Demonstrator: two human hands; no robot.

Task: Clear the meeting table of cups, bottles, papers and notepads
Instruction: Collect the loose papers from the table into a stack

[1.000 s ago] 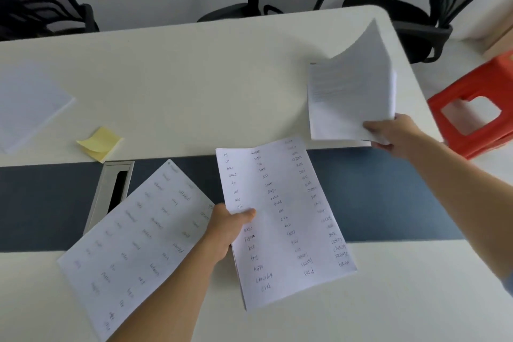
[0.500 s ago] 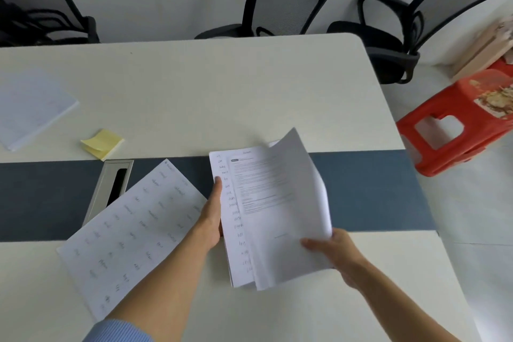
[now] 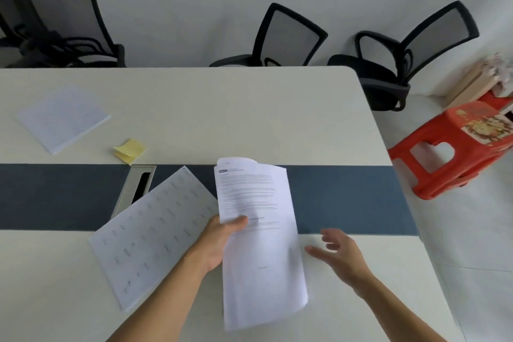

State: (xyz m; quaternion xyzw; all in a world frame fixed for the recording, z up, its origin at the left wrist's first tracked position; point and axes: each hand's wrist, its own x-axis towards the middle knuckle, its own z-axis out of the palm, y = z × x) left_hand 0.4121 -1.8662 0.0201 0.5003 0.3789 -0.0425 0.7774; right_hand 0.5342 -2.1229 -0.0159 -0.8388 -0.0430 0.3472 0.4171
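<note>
My left hand [image 3: 219, 241] grips a stack of white printed papers [image 3: 261, 244] at its left edge, thumb on top, and holds it over the table's middle. Just right of the stack hovers my right hand [image 3: 337, 253], fingers spread, holding nothing. A single sheet with handwritten words [image 3: 150, 233] lies flat on the table [image 3: 249, 108] to the left of my left hand. Farther back left lie a yellow sticky-note pad [image 3: 129, 149] and a white notepad [image 3: 62, 118].
A metal cable slot [image 3: 136, 189] sits in the table's dark blue centre strip. Three black mesh chairs [image 3: 288, 36] stand along the far side. A red plastic stool [image 3: 455, 147] stands on the floor off the table's right end.
My right hand laid its papers onto the sheet in my left hand, then let go and drew off to the right. My left hand now grips the combined stack.
</note>
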